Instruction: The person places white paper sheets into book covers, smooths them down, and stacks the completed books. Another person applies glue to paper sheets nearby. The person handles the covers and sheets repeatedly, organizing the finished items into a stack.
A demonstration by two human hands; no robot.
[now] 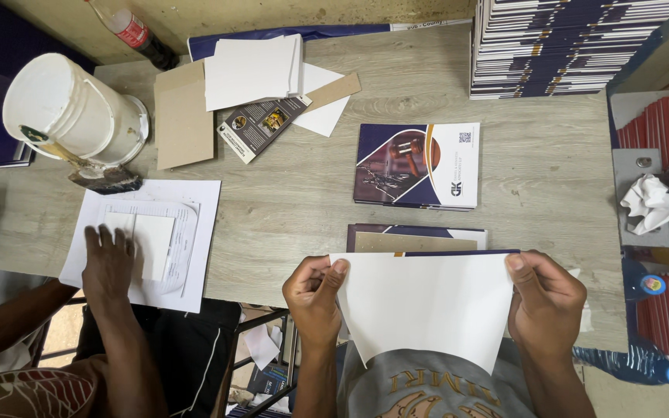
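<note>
So both hands are gripping 1 white sheet (427, 306) at the near edge of the wooden table (288, 201), left hand (313, 298) pinching its left corner, right hand (545, 303) pinching the right corner. Just beyond it a dark blue folder (416, 237) is lying open, and past that a booklet (418, 165) with a navy, maroon and white cover. A co-worker's hand (108, 263) is pressing flat on papers (149, 241) beside a white bucket (71, 112). Striped booklet stacks (559, 46) are sitting top right.

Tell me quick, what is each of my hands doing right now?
Left hand: closed, pinching the left edge of the white sheet.
Right hand: closed, pinching the same sheet's right edge.
</note>
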